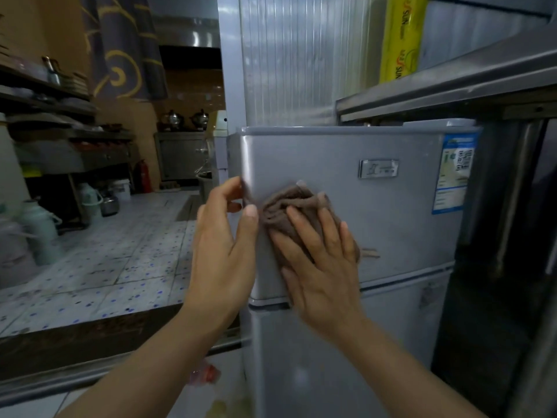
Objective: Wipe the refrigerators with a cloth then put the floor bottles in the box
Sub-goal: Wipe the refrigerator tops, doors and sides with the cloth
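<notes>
Speckled floor tiles (99,267) and cluttered kitchen shelves (48,98) stretch away to the left as I work at a small silver refrigerator (391,224) tucked under a steel shelf (452,82). I press my right hand (319,267) flat, fingers (328,230) spread wide, on a crumpled brown cloth (286,206) against the upper door. My left hand (223,245) curls loosely round the door's left edge, thumb lying on the front. A blue label (455,173) sits at the door's right side, and a yellow roll (401,37) stands above.
</notes>
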Demonstrator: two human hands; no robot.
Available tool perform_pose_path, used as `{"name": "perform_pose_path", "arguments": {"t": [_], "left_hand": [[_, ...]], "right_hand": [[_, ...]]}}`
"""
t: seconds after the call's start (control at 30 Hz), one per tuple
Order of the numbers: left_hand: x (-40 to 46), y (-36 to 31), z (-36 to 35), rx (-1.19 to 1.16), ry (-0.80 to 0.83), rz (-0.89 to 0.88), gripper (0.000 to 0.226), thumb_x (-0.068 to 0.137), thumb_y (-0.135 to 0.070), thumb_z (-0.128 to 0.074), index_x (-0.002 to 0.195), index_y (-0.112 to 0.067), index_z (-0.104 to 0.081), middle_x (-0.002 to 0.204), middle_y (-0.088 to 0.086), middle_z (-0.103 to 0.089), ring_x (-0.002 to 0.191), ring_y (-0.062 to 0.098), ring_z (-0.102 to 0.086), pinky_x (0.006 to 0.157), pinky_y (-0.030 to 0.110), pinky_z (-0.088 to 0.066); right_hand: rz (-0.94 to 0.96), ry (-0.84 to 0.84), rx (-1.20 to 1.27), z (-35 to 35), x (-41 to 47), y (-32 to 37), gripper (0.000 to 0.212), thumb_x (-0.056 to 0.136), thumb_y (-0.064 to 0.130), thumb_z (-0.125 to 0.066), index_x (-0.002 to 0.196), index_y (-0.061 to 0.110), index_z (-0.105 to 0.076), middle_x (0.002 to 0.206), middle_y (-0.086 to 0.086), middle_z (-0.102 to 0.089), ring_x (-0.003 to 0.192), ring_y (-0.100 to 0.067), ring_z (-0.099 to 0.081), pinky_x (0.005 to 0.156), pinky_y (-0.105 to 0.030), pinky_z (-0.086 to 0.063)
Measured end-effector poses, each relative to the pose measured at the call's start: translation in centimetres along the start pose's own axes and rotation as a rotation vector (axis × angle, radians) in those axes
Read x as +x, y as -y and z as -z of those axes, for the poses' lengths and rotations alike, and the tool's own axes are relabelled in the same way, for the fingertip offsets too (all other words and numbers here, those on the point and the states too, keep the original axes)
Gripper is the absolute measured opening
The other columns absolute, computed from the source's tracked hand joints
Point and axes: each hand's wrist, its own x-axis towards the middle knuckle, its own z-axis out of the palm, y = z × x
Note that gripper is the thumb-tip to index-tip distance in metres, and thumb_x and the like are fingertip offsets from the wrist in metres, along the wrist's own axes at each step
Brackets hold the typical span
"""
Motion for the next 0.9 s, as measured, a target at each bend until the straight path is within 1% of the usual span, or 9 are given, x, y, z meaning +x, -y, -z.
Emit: {"name": "perform_pose_path", "arguments": {"t": [0.2, 0.33, 0.4, 0.47, 0.53, 0.63, 0.7, 0.8, 0.9], "left_hand": [[-0.1, 0.2, -1.2, 0.081, -0.02, -0.02, 0.052, 0.091, -0.024, -0.049, 0.138, -0.034, -0.03, 0.125, -0.012, -0.043, 0.11, 0.01, -0.046, 0.097, 0.041, -0.046], [-0.3, 0.5, -1.4, 0.101, -0.047, -0.018, 0.054, 0.093, -0.02, -0.049, 0.143, -0.026, -0.029, 0.135, -0.006, -0.04, 0.114, 0.01, -0.045, 0.099, 0.043, -0.045], [-0.5, 0.6, -1.7, 0.117, -0.065, -0.037, 0.055, 0.093, -0.021, -0.048, 0.144, -0.026, -0.027, 0.133, -0.011, -0.035, 0.111, -0.003, -0.041, 0.098, 0.032, -0.041], [-0.5, 0.7, -1.9, 0.139, -0.076, -0.061, 0.054, 0.094, -0.02, -0.047, 0.143, -0.027, -0.026, 0.125, -0.016, -0.031, 0.101, -0.015, -0.039, 0.092, 0.024, -0.037], [-0.4, 0.9, -2.1, 0.16, -0.092, -0.075, 0.052, 0.094, -0.016, -0.048, 0.142, -0.024, -0.028, 0.122, -0.011, -0.034, 0.099, -0.005, -0.042, 0.089, 0.028, -0.041], [-0.3, 1.0, -2.1, 0.185, -0.101, -0.081, 0.049, 0.092, -0.016, -0.048, 0.139, -0.019, -0.031, 0.12, 0.0, -0.042, 0.099, 0.015, -0.045, 0.085, 0.04, -0.046], [-0.2, 1.2, -2.1, 0.185, -0.099, -0.087, 0.05, 0.092, -0.015, -0.048, 0.138, -0.019, -0.031, 0.12, 0.002, -0.043, 0.098, 0.017, -0.047, 0.085, 0.043, -0.047], [-0.2, 1.5, -2.3, 0.187, -0.12, -0.113, 0.048, 0.093, -0.021, -0.046, 0.139, -0.022, -0.031, 0.119, -0.003, -0.04, 0.099, 0.017, -0.046, 0.084, 0.042, -0.047], [-0.2, 1.6, -2.4, 0.17, -0.131, -0.117, 0.051, 0.089, -0.03, -0.042, 0.138, -0.023, -0.031, 0.124, -0.002, -0.04, 0.103, 0.014, -0.045, 0.086, 0.041, -0.046]], "right_hand": [[-0.558, -0.142, 0.078, 2.4, -2.4, -10.0, 0.059, 0.093, 0.024, -0.034, 0.149, 0.015, -0.02, 0.157, -0.005, -0.008, 0.146, -0.029, -0.007, 0.117, -0.054, -0.012], [-0.789, -0.199, 0.108, 1.9, -1.8, -8.1, 0.061, 0.092, 0.022, -0.033, 0.15, 0.016, -0.014, 0.158, -0.01, -0.007, 0.146, -0.03, -0.005, 0.117, -0.054, -0.011], [-0.689, -0.169, 0.088, 0.9, -2.0, -4.1, 0.064, 0.089, 0.027, -0.034, 0.15, 0.018, -0.017, 0.157, -0.015, -0.012, 0.144, -0.039, -0.009, 0.115, -0.054, -0.014], [-0.417, -0.055, 0.02, -0.3, -3.0, 0.1, 0.068, 0.087, 0.033, -0.039, 0.15, 0.023, -0.017, 0.159, -0.008, -0.01, 0.143, -0.04, -0.009, 0.112, -0.051, -0.015], [-0.24, 0.002, 0.015, -1.1, -4.0, 2.1, 0.067, 0.088, 0.034, -0.043, 0.15, 0.031, -0.017, 0.16, 0.003, -0.007, 0.146, -0.035, -0.003, 0.113, -0.051, -0.013], [-0.144, 0.015, 0.017, -0.6, -4.3, -0.5, 0.055, 0.093, 0.038, -0.037, 0.147, 0.035, -0.024, 0.157, 0.006, -0.016, 0.146, -0.03, -0.008, 0.113, -0.048, -0.016], [-0.231, -0.013, -0.004, 0.1, -4.6, -4.4, 0.05, 0.097, 0.041, -0.026, 0.145, 0.028, -0.027, 0.155, -0.001, -0.02, 0.143, -0.034, -0.013, 0.111, -0.047, -0.018], [-0.536, -0.111, 0.072, 1.7, -5.1, -9.2, 0.056, 0.094, 0.032, -0.031, 0.146, 0.013, -0.027, 0.155, -0.015, -0.019, 0.143, -0.036, -0.014, 0.113, -0.056, -0.018], [-0.681, -0.135, 0.148, 2.5, -3.6, -11.8, 0.06, 0.093, 0.03, -0.031, 0.15, 0.017, -0.015, 0.158, -0.011, -0.009, 0.145, -0.029, -0.007, 0.117, -0.055, -0.012]]}}
